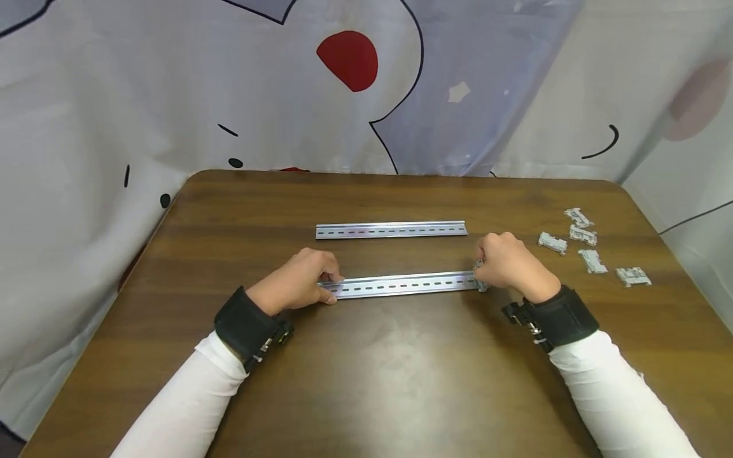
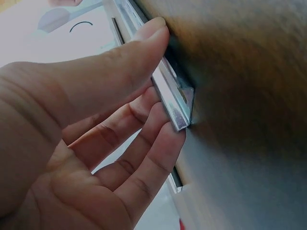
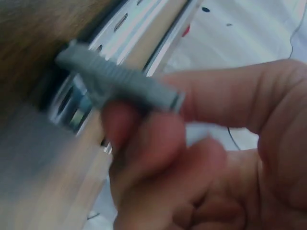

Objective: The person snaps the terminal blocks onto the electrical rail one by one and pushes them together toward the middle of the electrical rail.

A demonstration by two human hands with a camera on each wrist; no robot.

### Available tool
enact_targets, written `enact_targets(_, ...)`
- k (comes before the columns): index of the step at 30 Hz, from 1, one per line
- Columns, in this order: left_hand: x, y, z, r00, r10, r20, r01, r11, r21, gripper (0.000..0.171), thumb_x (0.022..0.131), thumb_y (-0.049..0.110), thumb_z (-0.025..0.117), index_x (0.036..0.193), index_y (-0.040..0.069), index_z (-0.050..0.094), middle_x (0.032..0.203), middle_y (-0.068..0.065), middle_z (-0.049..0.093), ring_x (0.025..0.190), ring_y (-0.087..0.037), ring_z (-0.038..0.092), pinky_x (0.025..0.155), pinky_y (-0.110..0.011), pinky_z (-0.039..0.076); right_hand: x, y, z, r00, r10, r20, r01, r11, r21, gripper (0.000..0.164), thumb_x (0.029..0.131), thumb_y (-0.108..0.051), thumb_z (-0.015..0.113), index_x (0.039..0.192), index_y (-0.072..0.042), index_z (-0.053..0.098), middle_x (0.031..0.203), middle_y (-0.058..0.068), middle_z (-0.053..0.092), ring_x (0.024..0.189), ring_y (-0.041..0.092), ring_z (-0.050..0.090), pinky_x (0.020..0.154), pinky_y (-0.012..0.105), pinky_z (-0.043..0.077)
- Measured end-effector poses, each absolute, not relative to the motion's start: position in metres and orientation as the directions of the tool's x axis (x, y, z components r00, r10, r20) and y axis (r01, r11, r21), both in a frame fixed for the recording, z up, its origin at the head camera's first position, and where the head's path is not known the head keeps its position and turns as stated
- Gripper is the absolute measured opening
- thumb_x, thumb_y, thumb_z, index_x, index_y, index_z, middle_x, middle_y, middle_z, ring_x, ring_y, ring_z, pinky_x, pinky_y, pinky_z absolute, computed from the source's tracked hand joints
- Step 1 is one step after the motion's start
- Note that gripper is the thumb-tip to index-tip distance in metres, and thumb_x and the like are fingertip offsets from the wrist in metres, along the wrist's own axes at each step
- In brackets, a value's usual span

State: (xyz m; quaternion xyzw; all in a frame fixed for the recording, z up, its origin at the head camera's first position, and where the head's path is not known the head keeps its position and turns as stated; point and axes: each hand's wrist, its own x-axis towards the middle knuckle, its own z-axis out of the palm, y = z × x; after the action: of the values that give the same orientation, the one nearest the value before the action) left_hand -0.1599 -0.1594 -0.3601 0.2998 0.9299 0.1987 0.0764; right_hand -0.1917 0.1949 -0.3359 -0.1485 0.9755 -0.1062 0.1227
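A slotted metal DIN rail (image 1: 406,285) lies across the table. My left hand (image 1: 300,280) grips its left end, thumb on the near edge and fingertips on the far edge; the rail's end (image 2: 172,105) shows between them in the left wrist view. At the other end, my right hand (image 1: 512,266) pinches a small grey plastic DIN-rail clip (image 3: 120,79) between thumb and fingers. The clip lies crosswise over the rail's end; whether it is seated there I cannot tell, as the right wrist view is blurred and fingers cover part of it.
A second slotted rail (image 1: 392,230) lies behind, roughly parallel to the first. Several loose grey clips (image 1: 592,261) are scattered at the right of the wooden table (image 1: 378,375). A patterned cloth (image 1: 172,83) hangs behind the table's back edge.
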Motion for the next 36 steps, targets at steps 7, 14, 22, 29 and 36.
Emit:
enact_targets(7, -0.161, -0.160, -0.362, -0.815, 0.580, -0.026, 0.517, 0.746, 0.420, 0.021, 0.070, 0.012, 0.089, 0.086, 0.006, 0.077, 0.090, -0.007, 0.072, 0.080, -0.022, 0.065, 0.071, -0.032, 0.052, -0.195, 0.221, -0.327, -0.841, -0.404, -0.361, -0.157, 0.819, -0.552, 0.027, 0.089, -0.008, 0.069, 0.111, 0.007, 0.068, 0.081, 0.013, 0.078, 0.060, 0.018, 0.074, 0.061, 0.035, 0.060)
enact_targets(14, -0.164, -0.156, -0.361, -0.816, 0.578, -0.030, 0.513, 0.747, 0.423, 0.022, 0.070, 0.012, 0.089, 0.088, 0.007, 0.078, 0.090, -0.007, 0.073, 0.081, -0.022, 0.066, 0.071, -0.032, 0.053, -0.196, 0.213, -0.333, -0.808, -0.441, -0.391, -0.027, 0.691, -0.723, 0.032, 0.088, -0.001, 0.069, 0.115, 0.013, 0.062, 0.092, 0.023, 0.077, 0.071, 0.026, 0.076, 0.068, 0.040, 0.061)
enact_targets(22, -0.166, -0.155, -0.359, -0.813, 0.580, -0.042, 0.511, 0.747, 0.425, 0.021, 0.070, 0.011, 0.088, 0.088, 0.006, 0.079, 0.090, -0.007, 0.072, 0.080, -0.022, 0.065, 0.070, -0.032, 0.052, -0.192, 0.165, -0.351, -0.811, -0.477, -0.339, 0.030, 0.545, -0.838, 0.030, 0.087, -0.001, 0.069, 0.113, 0.012, 0.061, 0.086, 0.025, 0.075, 0.065, 0.024, 0.075, 0.068, 0.044, 0.061)
enact_targets(29, -0.166, -0.157, -0.361, -0.810, 0.585, -0.035, 0.522, 0.748, 0.411, 0.020, 0.071, 0.013, 0.088, 0.087, 0.007, 0.079, 0.090, -0.007, 0.072, 0.079, -0.022, 0.065, 0.069, -0.031, 0.051, -0.187, 0.127, -0.361, -0.834, -0.466, -0.295, 0.064, 0.449, -0.891, 0.028, 0.087, -0.001, 0.070, 0.110, 0.011, 0.063, 0.085, 0.027, 0.074, 0.060, 0.018, 0.074, 0.067, 0.042, 0.061)
enact_targets(36, -0.167, -0.155, -0.361, -0.807, 0.590, -0.026, 0.529, 0.741, 0.413, 0.020, 0.070, 0.013, 0.088, 0.087, 0.006, 0.079, 0.091, -0.006, 0.073, 0.079, -0.022, 0.065, 0.069, -0.031, 0.051, -0.182, 0.105, -0.369, -0.850, -0.466, -0.248, 0.053, 0.391, -0.919, 0.027, 0.086, -0.004, 0.073, 0.109, 0.007, 0.065, 0.079, 0.024, 0.075, 0.058, 0.018, 0.074, 0.064, 0.041, 0.061)
